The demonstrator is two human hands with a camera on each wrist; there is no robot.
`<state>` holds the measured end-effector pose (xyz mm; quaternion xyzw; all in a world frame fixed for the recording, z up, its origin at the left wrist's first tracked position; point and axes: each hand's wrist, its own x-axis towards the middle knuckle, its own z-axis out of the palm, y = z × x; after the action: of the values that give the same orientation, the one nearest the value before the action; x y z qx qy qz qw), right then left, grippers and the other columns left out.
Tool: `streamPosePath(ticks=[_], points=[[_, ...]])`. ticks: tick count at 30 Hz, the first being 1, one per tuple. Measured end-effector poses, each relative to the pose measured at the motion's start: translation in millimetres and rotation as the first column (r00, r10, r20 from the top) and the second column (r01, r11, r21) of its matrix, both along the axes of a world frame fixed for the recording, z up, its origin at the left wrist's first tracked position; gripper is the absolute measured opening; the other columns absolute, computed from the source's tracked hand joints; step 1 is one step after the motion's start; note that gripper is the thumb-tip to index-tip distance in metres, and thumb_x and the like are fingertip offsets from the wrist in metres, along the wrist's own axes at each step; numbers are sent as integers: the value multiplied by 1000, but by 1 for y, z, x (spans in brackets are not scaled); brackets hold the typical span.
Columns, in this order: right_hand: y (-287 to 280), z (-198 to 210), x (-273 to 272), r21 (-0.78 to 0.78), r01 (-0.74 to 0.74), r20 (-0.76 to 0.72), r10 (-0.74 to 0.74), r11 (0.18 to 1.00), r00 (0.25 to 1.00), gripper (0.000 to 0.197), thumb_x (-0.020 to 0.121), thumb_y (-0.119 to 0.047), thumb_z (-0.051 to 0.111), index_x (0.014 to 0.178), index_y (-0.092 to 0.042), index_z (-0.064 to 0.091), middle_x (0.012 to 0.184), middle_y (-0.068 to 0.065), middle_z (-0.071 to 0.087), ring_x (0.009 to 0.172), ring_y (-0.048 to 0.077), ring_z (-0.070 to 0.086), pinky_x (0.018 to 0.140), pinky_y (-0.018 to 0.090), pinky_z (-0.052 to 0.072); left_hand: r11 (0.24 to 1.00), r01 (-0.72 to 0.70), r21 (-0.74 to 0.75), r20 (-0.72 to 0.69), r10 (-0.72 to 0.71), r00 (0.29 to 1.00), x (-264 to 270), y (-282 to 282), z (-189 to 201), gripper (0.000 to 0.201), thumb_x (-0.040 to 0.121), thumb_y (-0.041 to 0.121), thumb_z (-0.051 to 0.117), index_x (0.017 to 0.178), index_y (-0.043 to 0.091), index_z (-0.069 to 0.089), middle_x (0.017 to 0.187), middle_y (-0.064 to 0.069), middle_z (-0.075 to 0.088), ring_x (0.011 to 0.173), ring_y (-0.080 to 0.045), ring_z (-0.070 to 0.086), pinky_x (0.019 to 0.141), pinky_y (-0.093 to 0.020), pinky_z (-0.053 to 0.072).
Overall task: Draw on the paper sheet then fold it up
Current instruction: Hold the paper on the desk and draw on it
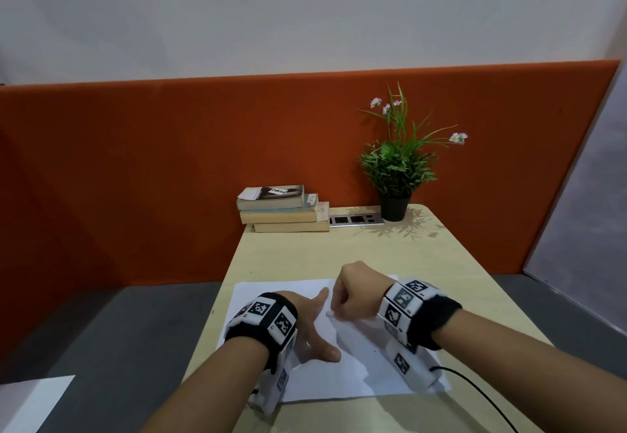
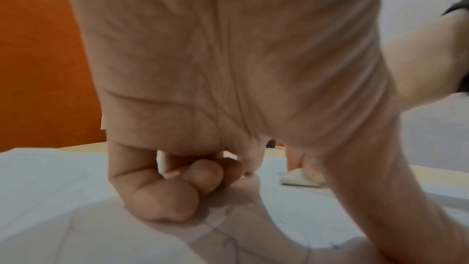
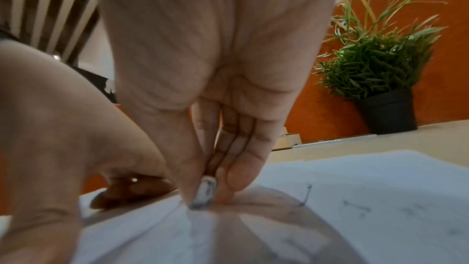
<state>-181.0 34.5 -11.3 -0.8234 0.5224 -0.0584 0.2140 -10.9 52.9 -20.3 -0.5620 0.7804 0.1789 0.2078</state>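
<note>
The white paper sheet lies flat on the light wooden table, with faint pencil marks on it. My left hand rests on the sheet's left half. Its index finger and thumb are spread on the paper and its other fingers are curled, knuckles down. My right hand pinches a small smudged white eraser and presses its tip on the paper between the left index finger and thumb. The eraser also shows in the left wrist view.
Three stacked books, a socket strip and a potted plant stand at the table's far end against an orange partition. A black cable runs off the near right. Another white surface shows at the lower left.
</note>
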Motion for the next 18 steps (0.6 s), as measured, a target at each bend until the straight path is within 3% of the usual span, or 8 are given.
streamPosePath(ticks=[3,6,9,13,16,18], points=[[15,1,-9,145,-63,20,61,987,998,13,78,-32,84,88,-23,84,83,-6,79,83,14,75,79,33,64,999,-1,-44,3,1,1000,1,2,-4,135,66,88,63,158,31,-18,127,-5,65,109,-25,62,92,-39,53],[12,5,-7,129,-94,4,95,987,995,12,76,-30,86,87,-25,84,82,-7,79,83,14,75,80,36,64,1000,-5,-4,-14,5,1000,0,1,-2,133,69,84,66,158,30,-16,124,-6,65,106,-26,62,87,-37,52],[-3,7,5,35,-38,-21,39,999,999,9,78,-20,83,87,-18,84,86,-4,79,84,14,74,77,31,64,1000,5,7,-48,-4,999,0,-1,1,119,70,82,69,157,30,7,110,-6,67,93,-28,63,79,-38,53],[-11,3,14,-9,19,-6,-19,1000,1000,8,79,-13,78,84,-14,84,84,-3,78,82,14,74,74,34,65,999,-9,40,-66,12,998,1,-1,2,110,66,82,72,149,31,21,103,-6,69,95,-27,67,90,-44,56],[-3,0,9,18,-20,-5,20,1000,1000,7,79,-17,80,84,-16,84,83,-4,79,83,14,74,78,34,65,999,-13,42,-70,16,997,2,-2,0,112,65,82,72,151,33,20,110,-7,69,99,-28,66,92,-44,55],[6,0,1,85,-71,15,70,994,997,11,77,-23,83,87,-20,84,83,-5,80,83,14,75,79,35,64,999,-19,33,-74,21,997,3,-1,-2,121,63,82,72,156,39,8,120,-7,66,106,-28,64,93,-42,54]])
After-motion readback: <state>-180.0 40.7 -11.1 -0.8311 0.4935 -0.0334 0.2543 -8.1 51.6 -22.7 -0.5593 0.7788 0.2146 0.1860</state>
